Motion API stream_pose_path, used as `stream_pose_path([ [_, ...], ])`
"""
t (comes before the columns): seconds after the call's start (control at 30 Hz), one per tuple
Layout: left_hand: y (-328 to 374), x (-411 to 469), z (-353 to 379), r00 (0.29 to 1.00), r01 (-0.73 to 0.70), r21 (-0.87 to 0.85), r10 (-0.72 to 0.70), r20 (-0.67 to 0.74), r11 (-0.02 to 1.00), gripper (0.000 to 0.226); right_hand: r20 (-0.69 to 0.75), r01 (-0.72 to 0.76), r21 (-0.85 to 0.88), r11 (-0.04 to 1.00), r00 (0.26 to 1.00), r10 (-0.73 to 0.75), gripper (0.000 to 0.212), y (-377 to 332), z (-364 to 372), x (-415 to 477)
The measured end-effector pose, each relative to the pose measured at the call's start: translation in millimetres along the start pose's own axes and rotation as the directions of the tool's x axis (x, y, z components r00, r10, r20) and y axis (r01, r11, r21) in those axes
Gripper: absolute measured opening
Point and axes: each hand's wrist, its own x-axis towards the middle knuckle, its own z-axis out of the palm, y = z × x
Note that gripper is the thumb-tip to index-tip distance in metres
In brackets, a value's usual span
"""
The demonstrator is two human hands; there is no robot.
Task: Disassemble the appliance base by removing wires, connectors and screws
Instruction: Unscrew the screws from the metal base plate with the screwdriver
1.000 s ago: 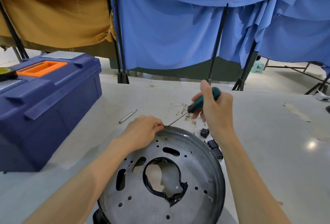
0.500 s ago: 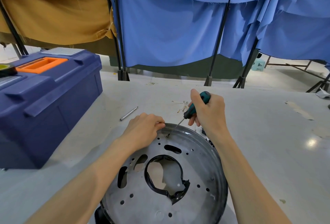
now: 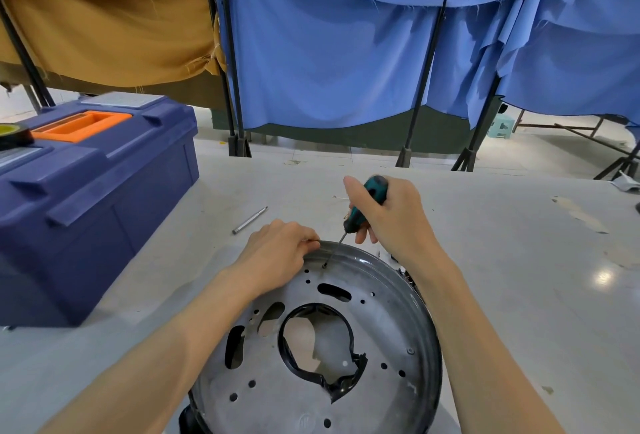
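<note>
Head view: right fingers (image 3: 362, 235) clamp one screwdriver (image 3: 353, 220), left fingers (image 3: 294, 230) clamp one appliance base (image 3: 384, 298) rim.

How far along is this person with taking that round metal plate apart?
Looks partway. Done: most holes in the metal base stand empty, and its centre opening is bare but for a torn black ring. In hand: the left hand grips the rim while the right hand holds the screwdriver, tip on a screw near the far rim. Left: that screw, and seemingly another fastener near the right rim.

Base (image 3: 391, 323) matt grey metal (scuffed); screwdriver (image 3: 367, 206) handle plastic; toolbox (image 3: 114, 191) smooth plastic.
</note>
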Motion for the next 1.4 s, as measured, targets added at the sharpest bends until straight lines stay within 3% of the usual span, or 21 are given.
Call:
stream_pose_path([
  [0.13, -4, 1, -3, 0.996, 0.008, -0.051, -0.003, 0.086, 0.999, 0.027, 0.105, 0.010, -0.113, 0.994, 0.994, 0.002, 0.047, -9, 1, 0],
  [0.2, -3, 0, -5, 0.994, 0.007, -0.219, 0.018, 0.112, 0.976, 0.031, 0.112, 0.005, -0.124, 0.992, 0.994, 0.009, 0.050, -9, 1, 1],
  [0.3, 14, -1, -13, 0.993, -0.100, -0.560, 0.119, -0.002, 0.823, 0.032, 0.117, -0.015, -0.142, 0.990, 0.993, 0.032, 0.046, -8, 3, 1],
  [0.4, 35, 0, -20, 0.988, -0.151, -0.716, 0.115, -0.099, 0.682, 0.021, 0.136, -0.029, -0.095, 0.995, 0.990, 0.042, 0.032, -7, 4, 1],
  [0.53, 50, 0, -16, 0.982, -0.167, -0.649, 0.069, -0.173, 0.742, 0.022, 0.134, -0.029, -0.123, 0.992, 0.990, 0.045, 0.031, -3, 4, 1],
  [0.6, 52, 0, -14, 0.976, -0.176, -0.608, 0.057, -0.210, 0.774, 0.020, 0.052, -0.025, -0.119, 0.993, 0.998, 0.031, 0.031, -3, 5, 2],
  [0.7, 49, 0, -13, 0.971, -0.156, -0.629, -0.001, -0.241, 0.762, 0.014, -0.079, 0.077, -0.144, 0.987, 0.993, -0.089, 0.033, -9, 7, 2],
  [0.83, 44, 0, -13, 0.964, -0.144, -0.647, -0.042, -0.263, 0.748, 0.010, -0.119, 0.136, -0.135, 0.981, 0.981, -0.152, 0.026, -16, 10, 0],
  [1.07, 43, 1, -9, 0.946, -0.121, -0.649, -0.110, -0.304, 0.751, 0.010, -0.072, 0.160, -0.124, 0.979, 0.983, -0.170, 0.024, -18, 12, 1],
  [1.17, 43, 0, -5, 0.928, -0.099, -0.626, -0.156, -0.339, 0.774, 0.027, -0.023, 0.162, -0.125, 0.979, 0.986, -0.166, 0.036, -20, 14, 0],
  [1.27, 42, 0, -7, 0.930, -0.086, -0.690, -0.190, -0.314, 0.718, 0.030, 0.010, 0.173, -0.099, 0.980, 0.985, -0.173, 0.046, -21, 15, -1],
  [1.4, 39, -1, -9, 0.936, -0.112, -0.719, -0.171, -0.308, 0.686, 0.027, 0.003, 0.192, -0.042, 0.980, 0.981, -0.192, 0.034, -22, 16, -2],
])
